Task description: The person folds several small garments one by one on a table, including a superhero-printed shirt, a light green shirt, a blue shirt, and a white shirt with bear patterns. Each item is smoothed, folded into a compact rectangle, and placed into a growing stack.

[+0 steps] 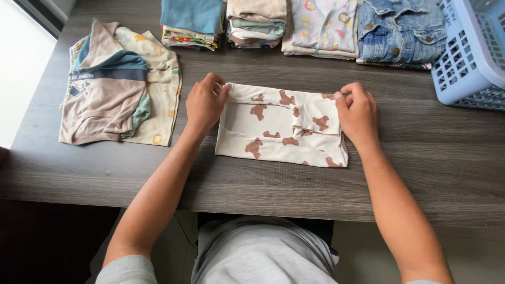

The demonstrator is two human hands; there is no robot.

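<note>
A small cream garment with brown bear prints point(279, 129) lies partly folded on the dark wooden table point(431, 158) in front of me. My left hand point(205, 102) pinches its upper left corner. Over on the other side, my right hand point(359, 113) grips the upper right corner, fingers curled over the fabric edge. The garment is flat, with a folded flap near its right side.
A loose pile of beige, blue and cream clothes point(118, 87) lies at the left. Folded stacks point(255, 23) line the far edge, beside a patterned shirt point(322, 23) and a denim jacket point(402, 31). A light blue plastic basket point(471, 58) stands at the far right.
</note>
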